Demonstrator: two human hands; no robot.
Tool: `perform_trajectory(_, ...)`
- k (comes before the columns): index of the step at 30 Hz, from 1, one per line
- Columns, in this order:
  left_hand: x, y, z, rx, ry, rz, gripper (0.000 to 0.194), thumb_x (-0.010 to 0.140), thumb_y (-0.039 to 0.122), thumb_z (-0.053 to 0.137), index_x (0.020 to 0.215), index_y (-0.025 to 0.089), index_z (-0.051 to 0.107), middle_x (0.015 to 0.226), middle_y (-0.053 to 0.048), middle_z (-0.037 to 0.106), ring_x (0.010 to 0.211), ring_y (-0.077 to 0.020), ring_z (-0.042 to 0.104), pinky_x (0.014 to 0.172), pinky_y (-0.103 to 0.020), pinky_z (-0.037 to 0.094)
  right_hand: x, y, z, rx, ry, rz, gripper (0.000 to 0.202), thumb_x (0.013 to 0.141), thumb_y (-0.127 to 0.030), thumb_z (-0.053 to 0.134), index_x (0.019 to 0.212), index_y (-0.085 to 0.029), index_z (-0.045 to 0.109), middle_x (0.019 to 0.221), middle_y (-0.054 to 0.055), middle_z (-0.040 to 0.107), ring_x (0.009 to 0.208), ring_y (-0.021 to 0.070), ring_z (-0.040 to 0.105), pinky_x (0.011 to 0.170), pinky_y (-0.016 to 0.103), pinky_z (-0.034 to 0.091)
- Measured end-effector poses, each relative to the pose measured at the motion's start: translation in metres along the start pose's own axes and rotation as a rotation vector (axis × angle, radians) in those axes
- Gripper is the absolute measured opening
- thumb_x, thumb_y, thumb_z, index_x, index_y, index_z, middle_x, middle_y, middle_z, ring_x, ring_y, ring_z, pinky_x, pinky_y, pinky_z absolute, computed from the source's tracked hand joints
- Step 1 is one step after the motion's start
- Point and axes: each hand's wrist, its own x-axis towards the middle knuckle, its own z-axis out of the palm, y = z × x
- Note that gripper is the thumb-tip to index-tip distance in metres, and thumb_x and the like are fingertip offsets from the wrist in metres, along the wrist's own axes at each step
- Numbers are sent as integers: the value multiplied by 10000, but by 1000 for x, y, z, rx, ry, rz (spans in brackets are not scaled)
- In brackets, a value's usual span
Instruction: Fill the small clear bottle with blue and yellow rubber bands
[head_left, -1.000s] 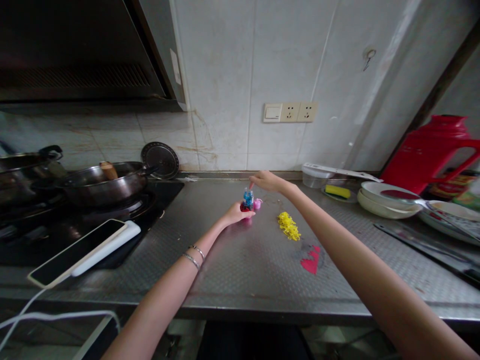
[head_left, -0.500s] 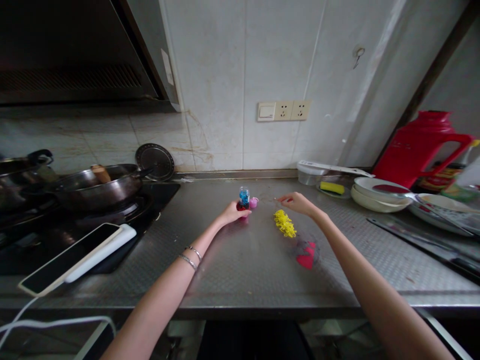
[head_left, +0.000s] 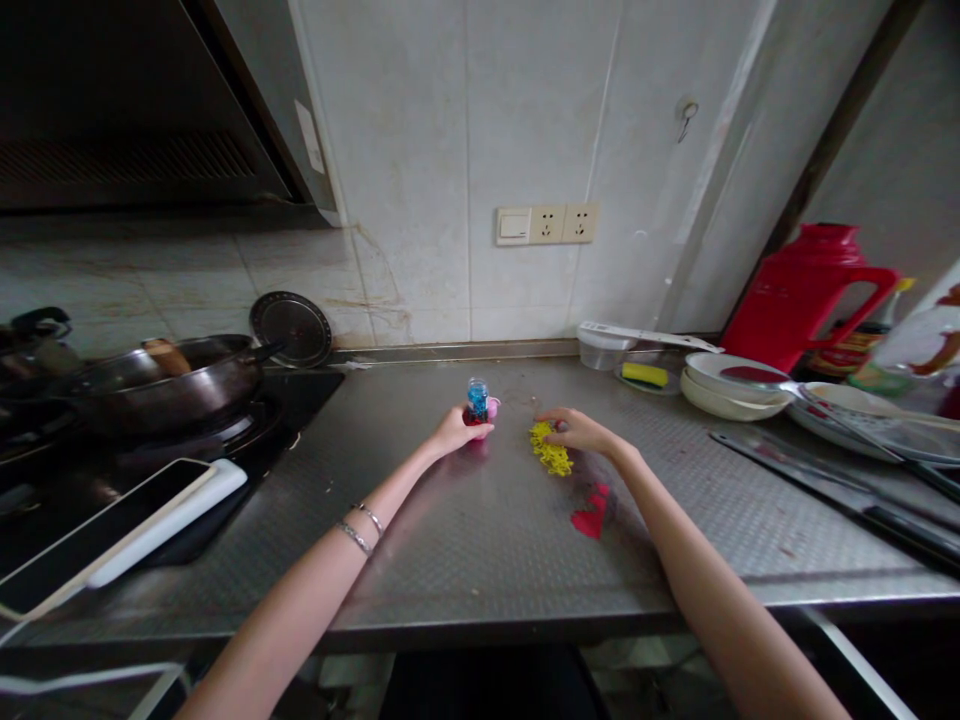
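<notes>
Near the middle of the metal counter, my left hand is wrapped round a small clear jar with blue and red contents, which stands upright. A small pink object is just right of the jar. My right hand reaches down onto a pile of yellow strands, its fingertips at the pile's upper part; whether they pinch any strands is too small to tell. Closer to the front edge lies a red piece, partly heart-shaped.
On the left are a pan on the stove and a phone with a white device. Bowls, a knife, a yellow sponge and a red jug stand or lie at the right.
My right hand has moved down from behind the yellow pile onto its upper part. My left hand still holds the jar. The whole view has shifted slightly.
</notes>
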Motion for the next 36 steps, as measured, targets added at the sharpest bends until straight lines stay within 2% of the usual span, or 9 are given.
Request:
perform_trajectory(3,4,4,11,-49,-45,-4,354,646,259,655,952,97,584,763,-39,625,685,-126,566,723,-285,447,-1,-1,0,-15,24,-2,381,687,-279,591,1049,-165,631,1049,77,631,856,189,587,805,287,442)
perform_trajectory(6,9,6,22,-48,-74,-37,312,647,295,657,872,91,586,671,-26,611,601,-114,555,662,-276,455,-1,-2,-1,-25,51,9,359,686,-273,596,1028,-173,643,1025,73,643,860,187,592,810,286,439)
perform_trajectory(11,19,5,34,-11,-105,-22,290,631,333,663,778,99,573,647,-19,605,583,-113,547,614,-261,450,0,2,-1,-13,77,23,338,679,-280,613,1002,-188,655,990,60,655,841,175,599,790,268,445)
perform_trajectory(17,28,7,37,19,-123,-2,273,641,346,650,733,104,563,626,-14,585,562,-107,517,578,-247,423,1,4,-3,11,97,25,327,677,-293,621,981,-181,665,962,66,664,830,180,604,771,271,449)
perform_trajectory(22,30,7,39,79,-96,23,281,610,337,676,734,108,571,662,-16,583,607,-114,513,632,-259,421,2,3,-4,25,99,22,293,680,-286,618,947,-180,677,905,55,680,817,178,608,770,271,450)
perform_trajectory(31,28,1,42,14,-74,-8,300,624,341,675,774,111,556,681,-18,579,615,-113,516,649,-262,430,2,5,-7,57,105,34,278,680,-286,610,919,-167,687,870,44,684,772,168,599,734,255,453)
perform_trajectory(36,26,4,42,33,-44,15,305,616,326,685,793,117,550,713,-15,565,667,-119,509,717,-282,425,0,3,-9,85,142,28,293,683,-314,605,905,-144,690,847,56,683,752,169,596,716,248,448)
